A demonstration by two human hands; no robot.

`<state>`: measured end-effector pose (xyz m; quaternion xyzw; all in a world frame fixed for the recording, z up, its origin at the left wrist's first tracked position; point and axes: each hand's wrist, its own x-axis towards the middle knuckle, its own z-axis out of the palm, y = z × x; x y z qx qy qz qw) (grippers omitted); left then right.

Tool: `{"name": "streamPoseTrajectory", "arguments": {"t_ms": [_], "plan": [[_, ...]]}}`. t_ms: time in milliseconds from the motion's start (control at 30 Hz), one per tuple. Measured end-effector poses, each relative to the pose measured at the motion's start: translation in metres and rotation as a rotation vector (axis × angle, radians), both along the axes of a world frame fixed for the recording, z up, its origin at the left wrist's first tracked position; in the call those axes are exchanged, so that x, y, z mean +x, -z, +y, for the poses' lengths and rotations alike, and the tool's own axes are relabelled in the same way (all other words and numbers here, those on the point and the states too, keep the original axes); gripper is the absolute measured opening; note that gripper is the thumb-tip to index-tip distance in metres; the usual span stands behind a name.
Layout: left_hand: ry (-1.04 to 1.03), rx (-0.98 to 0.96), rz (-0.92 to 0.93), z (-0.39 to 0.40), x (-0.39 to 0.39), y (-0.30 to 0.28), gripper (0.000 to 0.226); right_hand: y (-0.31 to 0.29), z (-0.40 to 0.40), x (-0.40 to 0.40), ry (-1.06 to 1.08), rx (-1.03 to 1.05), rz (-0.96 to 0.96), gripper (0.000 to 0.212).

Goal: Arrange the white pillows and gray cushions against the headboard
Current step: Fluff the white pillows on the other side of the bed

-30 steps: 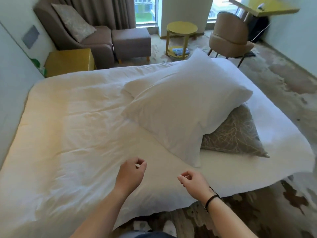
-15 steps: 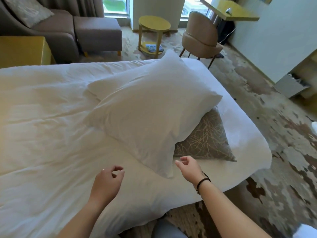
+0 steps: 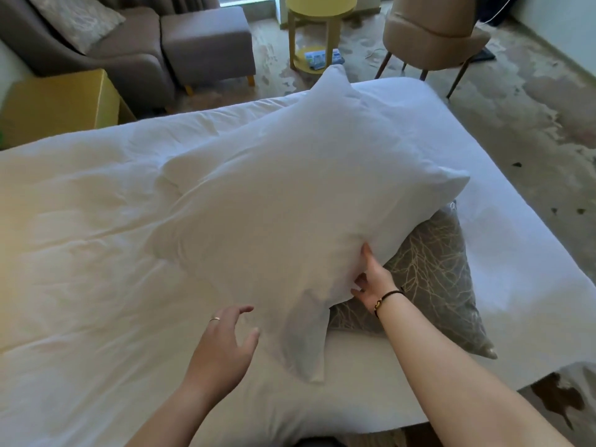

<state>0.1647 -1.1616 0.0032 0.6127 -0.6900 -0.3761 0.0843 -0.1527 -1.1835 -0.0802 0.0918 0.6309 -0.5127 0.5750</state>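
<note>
A large white pillow (image 3: 300, 201) lies slantwise on the white bed (image 3: 80, 253), its right end propped on a gray cushion (image 3: 432, 279) with a pale branch pattern. A second white pillow (image 3: 200, 156) shows behind it. My right hand (image 3: 371, 282) reaches under the big pillow's lower right edge, thumb on its top side and fingers beneath it. My left hand (image 3: 225, 337) hovers with spread fingers just left of the pillow's near corner, touching nothing. No headboard is in sight.
Beyond the bed stand a gray armchair (image 3: 80, 50) with a patterned cushion, a gray ottoman (image 3: 206, 40), a yellow side table (image 3: 319, 27), a tan chair (image 3: 432, 30) and a yellow cabinet (image 3: 58, 104). Patterned carpet (image 3: 532, 124) lies right of the bed.
Both hands have moved forward and uncurled. My right hand has reached the big pillow's edge and taken hold of it; my left hand has spread its fingers near the corner. The camera has come closer.
</note>
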Motion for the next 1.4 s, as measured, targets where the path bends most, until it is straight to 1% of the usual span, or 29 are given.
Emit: {"name": "streamPoseTrajectory", "arguments": {"t_ms": [67, 133, 200, 233, 333, 433, 533, 567, 600, 700, 767, 833, 867, 933, 1000, 1033, 1067, 1100, 1133, 1200, 1233, 1300, 1333, 1367, 1400], "plan": [[0.006, -0.001, -0.012, 0.000, -0.008, -0.001, 0.035, 0.005, -0.011, -0.002, 0.056, -0.039, -0.100, 0.073], [0.006, -0.005, -0.033, -0.001, -0.012, -0.003, 0.036, 0.011, -0.019, -0.003, 0.095, -0.071, -0.167, 0.069], [0.010, -0.009, -0.055, -0.006, -0.016, -0.004, 0.036, 0.016, -0.024, -0.005, 0.135, -0.093, -0.199, 0.065], [0.014, -0.012, -0.064, -0.009, -0.018, -0.005, 0.037, 0.019, -0.026, -0.007, 0.142, -0.093, -0.193, 0.058], [0.029, -0.033, -0.085, -0.015, -0.030, -0.010, 0.036, 0.021, -0.034, -0.006, 0.130, -0.069, -0.100, 0.033], [0.059, -0.097, -0.105, -0.020, -0.041, -0.018, 0.036, 0.005, -0.035, 0.002, 0.062, -0.076, 0.042, 0.010], [0.100, -0.196, -0.133, -0.025, -0.048, -0.027, 0.038, -0.024, -0.027, 0.018, -0.052, -0.136, 0.198, 0.003], [0.115, -0.226, -0.141, -0.025, -0.049, -0.030, 0.039, -0.036, -0.023, 0.026, -0.099, -0.155, 0.255, 0.004], [0.130, -0.248, -0.148, -0.026, -0.050, -0.034, 0.041, -0.049, -0.018, 0.036, -0.145, -0.173, 0.312, 0.010], [0.156, -0.307, -0.213, -0.027, -0.044, -0.050, 0.051, -0.088, -0.005, 0.076, -0.257, -0.278, 0.443, 0.036], [0.146, -0.401, -0.293, -0.029, -0.033, -0.061, 0.063, -0.115, 0.001, 0.109, -0.353, -0.365, 0.508, 0.048], [0.123, -0.505, -0.329, -0.033, -0.020, -0.076, 0.071, -0.141, 0.000, 0.138, -0.404, -0.442, 0.562, 0.051], [0.114, -0.566, -0.324, -0.035, -0.012, -0.084, 0.070, -0.155, -0.001, 0.151, -0.412, -0.470, 0.586, 0.050], [0.115, -0.711, -0.300, -0.041, 0.006, -0.098, 0.057, -0.177, -0.002, 0.170, -0.416, -0.501, 0.622, 0.045], [0.145, -0.807, -0.290, -0.046, 0.020, -0.111, 0.034, -0.188, -0.001, 0.182, -0.426, -0.505, 0.589, 0.044], [0.167, -0.825, -0.300, -0.048, 0.024, -0.115, 0.024, -0.191, 0.001, 0.187, -0.448, -0.499, 0.574, 0.043], [0.186, -0.824, -0.321, -0.048, 0.027, -0.116, 0.020, -0.194, 0.002, 0.190, -0.470, -0.492, 0.577, 0.042], [0.198, -0.802, -0.350, -0.047, 0.027, -0.115, 0.022, -0.195, 0.002, 0.193, -0.505, -0.486, 0.617, 0.043], [0.209, -0.760, -0.384, -0.046, 0.027, -0.112, 0.023, -0.194, 0.002, 0.194, -0.567, -0.483, 0.712, 0.044], [0.224, -0.665, -0.424, -0.044, 0.029, -0.102, 0.017, -0.193, 0.002, 0.189, -0.768, -0.482, 1.032, 0.038], [0.211, -0.624, -0.424, -0.042, 0.033, -0.095, 0.012, -0.194, 0.003, 0.185, -0.849, -0.503, 1.188, 0.031], [0.158, -0.537, -0.426, -0.040, 0.042, -0.081, 0.006, -0.195, 0.007, 0.169, -0.944, -0.594, 1.461, 0.012], [0.143, -0.506, -0.434, -0.038, 0.046, -0.075, 0.006, -0.192, 0.008, 0.159, -0.991, -0.627, 1.596, 0.015], [0.140, -0.495, -0.435, -0.036, 0.049, -0.070, 0.006, -0.187, 0.009, 0.148, -1.069, -0.629, 1.711, 0.028], [0.140, -0.489, -0.432, -0.034, 0.050, -0.067, 0.005, -0.183, 0.009, 0.137, -1.177, -0.607, 1.779, 0.042]]}}
